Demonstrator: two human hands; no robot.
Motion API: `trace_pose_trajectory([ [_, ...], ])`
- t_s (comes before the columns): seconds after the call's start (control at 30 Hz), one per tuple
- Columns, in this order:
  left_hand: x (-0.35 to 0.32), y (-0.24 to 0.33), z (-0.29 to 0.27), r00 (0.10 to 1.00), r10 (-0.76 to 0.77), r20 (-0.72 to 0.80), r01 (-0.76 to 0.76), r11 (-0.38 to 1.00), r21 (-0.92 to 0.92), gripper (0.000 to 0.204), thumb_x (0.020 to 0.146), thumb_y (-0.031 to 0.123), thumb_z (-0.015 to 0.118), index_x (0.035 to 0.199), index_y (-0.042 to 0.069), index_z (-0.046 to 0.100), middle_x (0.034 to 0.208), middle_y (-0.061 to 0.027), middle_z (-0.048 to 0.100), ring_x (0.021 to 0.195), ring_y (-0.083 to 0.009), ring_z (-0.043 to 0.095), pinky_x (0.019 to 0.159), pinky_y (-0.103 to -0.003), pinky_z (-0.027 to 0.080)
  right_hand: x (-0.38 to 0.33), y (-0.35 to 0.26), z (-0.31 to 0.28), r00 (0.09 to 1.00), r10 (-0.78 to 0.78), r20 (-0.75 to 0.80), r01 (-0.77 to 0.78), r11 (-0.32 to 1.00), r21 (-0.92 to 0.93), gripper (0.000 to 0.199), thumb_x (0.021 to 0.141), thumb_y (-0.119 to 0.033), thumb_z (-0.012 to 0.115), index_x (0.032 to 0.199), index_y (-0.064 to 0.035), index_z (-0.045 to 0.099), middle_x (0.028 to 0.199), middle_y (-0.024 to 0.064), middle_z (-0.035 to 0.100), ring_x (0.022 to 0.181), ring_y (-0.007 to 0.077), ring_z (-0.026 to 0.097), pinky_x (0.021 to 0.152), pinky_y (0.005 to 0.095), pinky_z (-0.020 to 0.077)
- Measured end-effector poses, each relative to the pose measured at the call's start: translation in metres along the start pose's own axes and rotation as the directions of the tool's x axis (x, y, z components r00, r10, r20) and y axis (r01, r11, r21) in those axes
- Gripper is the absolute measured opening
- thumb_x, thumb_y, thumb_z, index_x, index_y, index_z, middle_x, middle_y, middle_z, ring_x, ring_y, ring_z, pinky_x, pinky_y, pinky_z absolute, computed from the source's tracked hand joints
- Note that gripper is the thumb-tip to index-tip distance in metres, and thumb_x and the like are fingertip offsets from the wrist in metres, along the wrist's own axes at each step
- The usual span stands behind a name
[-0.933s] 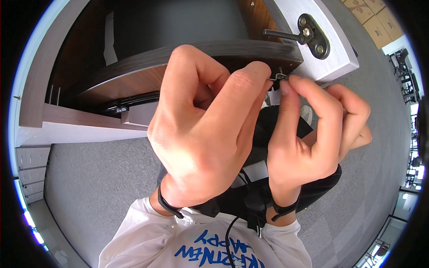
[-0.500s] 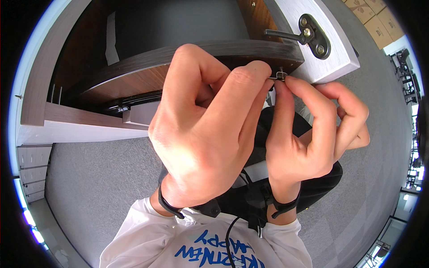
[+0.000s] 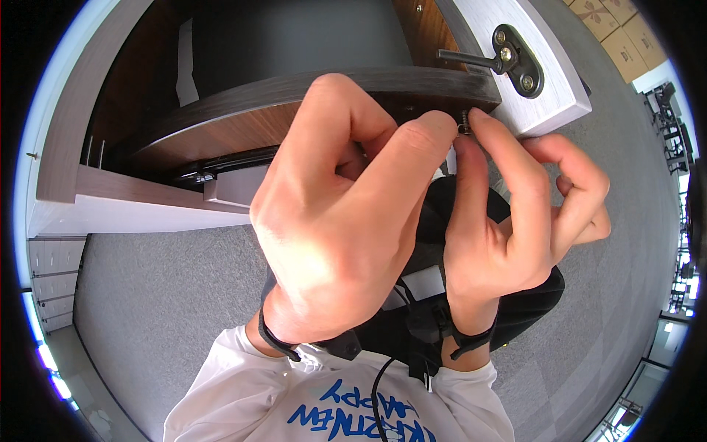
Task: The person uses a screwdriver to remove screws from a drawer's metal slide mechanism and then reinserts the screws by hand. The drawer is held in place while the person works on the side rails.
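Observation:
Both my hands meet at the front right corner of the dark wood drawer. A small threaded metal screw sticks out from the drawer's underside edge, with a tiny metal piece around its lower end. My right hand pinches this end between thumb and index finger, its other fingers curled. From the left, my left hand reaches the same spot with fingers bent and pressed together. Its fingertips touch or nearly touch the small metal piece; what they hold is hidden behind the hand.
Right of the drawer stands a pale wood panel with a black oval bracket and a rod jutting left. Below the drawer runs a black metal slide rail. Grey carpet lies beneath; cardboard boxes stand far right.
My left fingertips have shifted slightly right and down, closer to the right hand's fingertips. The right index fingertip has risen alongside the screw, and more of its thread shows.

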State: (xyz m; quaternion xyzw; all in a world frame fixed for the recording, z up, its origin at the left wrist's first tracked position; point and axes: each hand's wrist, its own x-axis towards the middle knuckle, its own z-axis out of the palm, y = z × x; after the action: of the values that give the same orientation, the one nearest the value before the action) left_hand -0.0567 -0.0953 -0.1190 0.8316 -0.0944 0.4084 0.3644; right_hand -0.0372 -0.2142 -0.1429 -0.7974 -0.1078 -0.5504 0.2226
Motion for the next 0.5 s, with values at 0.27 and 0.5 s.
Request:
trace_pose_trajectory([
  [0.27, 0.0, 0.001, -0.005, 0.999, -0.003, 0.045, 0.002, 1.0, 0.016, 0.03, 0.068, -0.003, 0.084, 0.095, 0.007, 0.077, 0.074, -0.0011, 0.051, 0.061, -0.0103, 0.045, 0.051, -0.024, 0.033, 0.01, 0.0, -0.009, 0.997, -0.016, 0.08, 0.018, 1.0, -0.021, 0.024, 0.066, -0.012, 0.086, 0.088, -0.021, 0.082, 0.092, -0.0047, 0.053, 0.089, 0.0156, 0.039, 0.077, 0.0289, 0.03],
  [0.5, -0.008, -0.01, -0.101, 0.964, 0.249, 0.095, -0.264, 0.942, 0.209, 0.022, 0.084, 0.004, 0.075, 0.106, 0.0, 0.073, 0.079, -0.0015, 0.056, 0.06, -0.0062, 0.035, 0.053, -0.024, 0.03, 0.015, -0.005, -0.013, 0.993, 0.029, 0.118, -0.025, 0.999, -0.036, 0.026, 0.065, -0.009, 0.086, 0.087, -0.0205, 0.081, 0.091, -0.0043, 0.051, 0.089, 0.0165, 0.039, 0.078, 0.0292, 0.0324],
])
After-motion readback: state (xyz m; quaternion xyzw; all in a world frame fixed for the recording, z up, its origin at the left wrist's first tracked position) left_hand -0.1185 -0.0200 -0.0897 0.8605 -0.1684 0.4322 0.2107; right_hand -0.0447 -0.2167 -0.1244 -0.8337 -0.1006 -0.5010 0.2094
